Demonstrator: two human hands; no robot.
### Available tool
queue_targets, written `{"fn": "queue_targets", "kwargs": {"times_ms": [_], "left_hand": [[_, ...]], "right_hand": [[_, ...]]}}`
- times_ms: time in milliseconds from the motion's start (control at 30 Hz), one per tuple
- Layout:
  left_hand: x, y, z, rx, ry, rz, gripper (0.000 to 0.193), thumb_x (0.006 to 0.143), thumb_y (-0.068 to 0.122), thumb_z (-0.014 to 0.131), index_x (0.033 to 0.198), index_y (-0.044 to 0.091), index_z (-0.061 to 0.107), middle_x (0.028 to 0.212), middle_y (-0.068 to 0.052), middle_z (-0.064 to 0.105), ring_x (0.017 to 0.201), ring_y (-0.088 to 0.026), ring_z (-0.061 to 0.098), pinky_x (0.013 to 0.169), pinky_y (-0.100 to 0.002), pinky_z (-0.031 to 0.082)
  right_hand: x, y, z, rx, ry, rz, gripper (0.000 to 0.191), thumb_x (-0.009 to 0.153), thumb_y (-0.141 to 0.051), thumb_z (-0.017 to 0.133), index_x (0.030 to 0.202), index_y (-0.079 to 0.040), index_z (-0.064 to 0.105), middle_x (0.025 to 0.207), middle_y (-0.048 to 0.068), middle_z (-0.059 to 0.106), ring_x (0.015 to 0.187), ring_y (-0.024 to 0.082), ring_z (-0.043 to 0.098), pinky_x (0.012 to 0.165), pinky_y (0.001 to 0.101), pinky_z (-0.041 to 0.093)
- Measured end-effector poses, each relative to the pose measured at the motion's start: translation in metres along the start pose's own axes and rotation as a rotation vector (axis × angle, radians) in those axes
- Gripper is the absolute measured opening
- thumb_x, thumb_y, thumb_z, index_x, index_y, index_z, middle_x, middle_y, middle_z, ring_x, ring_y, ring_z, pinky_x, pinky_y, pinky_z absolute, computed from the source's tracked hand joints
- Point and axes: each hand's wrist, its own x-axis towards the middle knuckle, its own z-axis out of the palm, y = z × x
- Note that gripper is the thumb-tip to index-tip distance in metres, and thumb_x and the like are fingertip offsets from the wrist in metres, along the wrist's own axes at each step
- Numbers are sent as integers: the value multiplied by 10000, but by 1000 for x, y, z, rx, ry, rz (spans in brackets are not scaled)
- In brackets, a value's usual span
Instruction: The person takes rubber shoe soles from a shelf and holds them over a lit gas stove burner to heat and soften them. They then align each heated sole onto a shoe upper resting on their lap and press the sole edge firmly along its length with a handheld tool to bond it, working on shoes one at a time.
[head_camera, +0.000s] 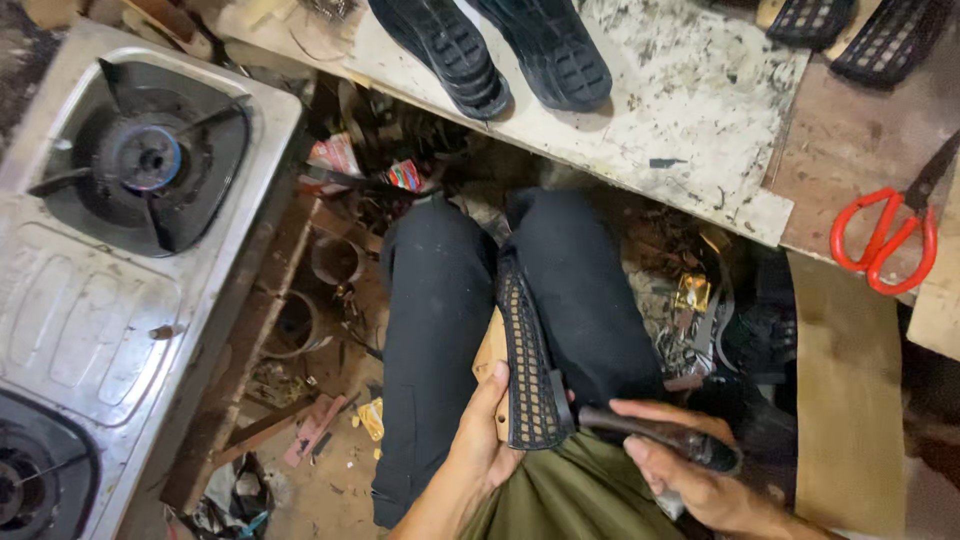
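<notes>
Between the person's knees, a black mesh shoe upper (528, 370) on its pale last stands nearly upright, toe pointing away, steadied from both sides.

The left hand (485, 430) wraps the heel end, fingers (497, 385) curled and pressed against the mesh and the pale wood behind it. The right hand (690, 470) has its fingers closed around a dark tool handle (660, 435) whose tip meets the upper's lower edge. The openwork mesh looks light, soft and easily snagged or stretched; the last inside gives the stiffness, so the firm hold probably belongs at the heel and along the last, not on the netting. Two black soles (495, 50) lie on the worktop (700, 110) ahead, red scissors (885, 240) to the right, a gas stove (110, 230) to the left.
</notes>
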Motion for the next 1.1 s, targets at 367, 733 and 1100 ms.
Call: {"fn": "queue_targets", "kwargs": {"times_ms": [367,733,1100], "left_hand": [[27,7,-13,117,220,-11,606,926,250,627,1477,82,440,1323,-118,669,1119,-226,701,925,-412,602],[35,10,-31,165,157,-25,644,926,245,654,1495,57,418,1313,-104,657,1127,-201,676,940,-387,578],[20,18,-14,133,-41,-56,508,1018,364,501,1280,-63,585,1063,-249,741,951,-292,762,869,-409,633]], "right_hand": [[52,10,-4,-41,-122,220,336,811,-77,793,1140,-17,826,562,78,704,490,122,590,462,295,479],[92,-7,3,29,-173,175,332,902,-130,693,1199,9,739,504,15,533,415,107,468,405,280,403],[81,9,12,233,-53,256,385,892,-194,686,1189,49,726,521,63,533,445,162,490,420,321,393]]}}
